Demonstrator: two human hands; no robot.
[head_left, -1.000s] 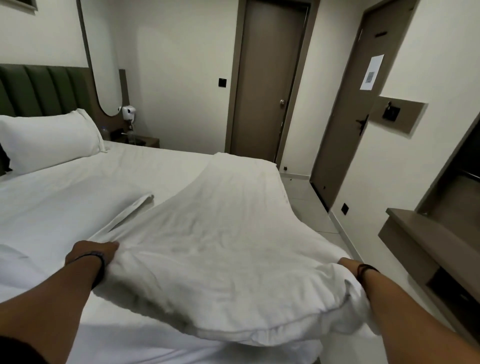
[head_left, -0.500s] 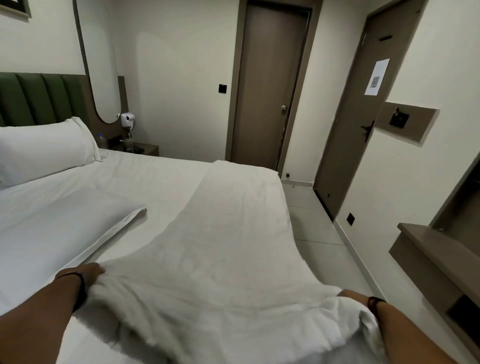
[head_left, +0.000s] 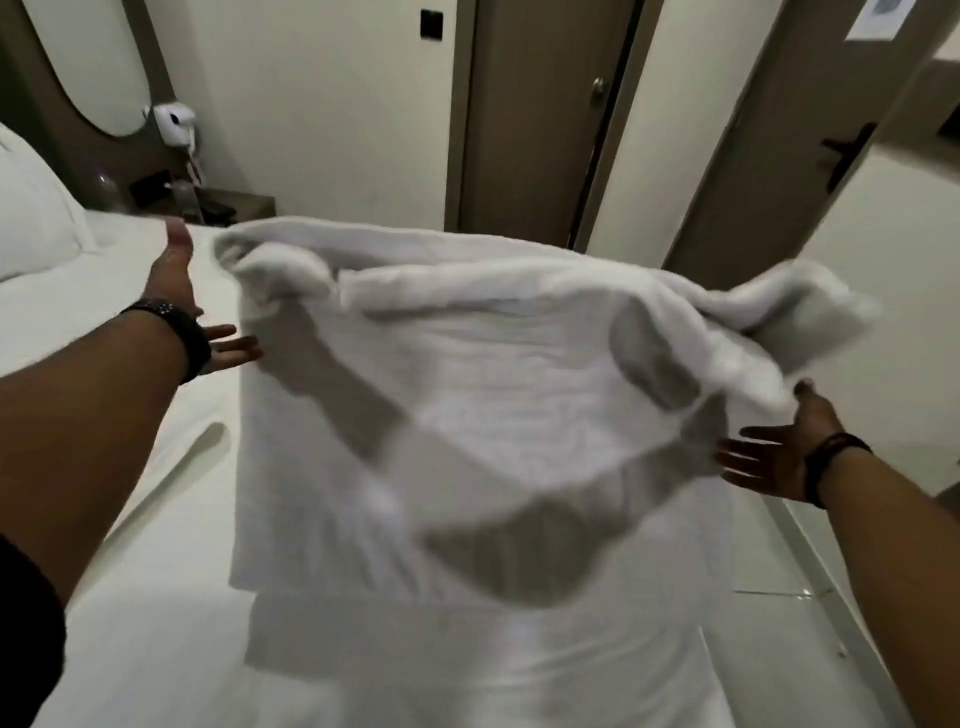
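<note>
1. The left hand (head_left: 179, 280) and the right hand (head_left: 779, 453) are held spread, fingers straight; nothing is gripped by either.
2. The white cover (head_left: 519, 395) is found between them. Its far part is billowed in the air above the bed (head_left: 130, 519), and its near part is laid on the sheet.
3. The lifted fold's long axis runs across, from hand to hand. The right hand is judged nearer, its thumb at the drooping corner, though contact cannot be told through the blur.
4. The cover is seen as thick, soft, creased cloth with its far corners curled into loose rolls. The sheet below is smooth, and a plump pillow (head_left: 31, 208) is seen at the left edge.
</note>
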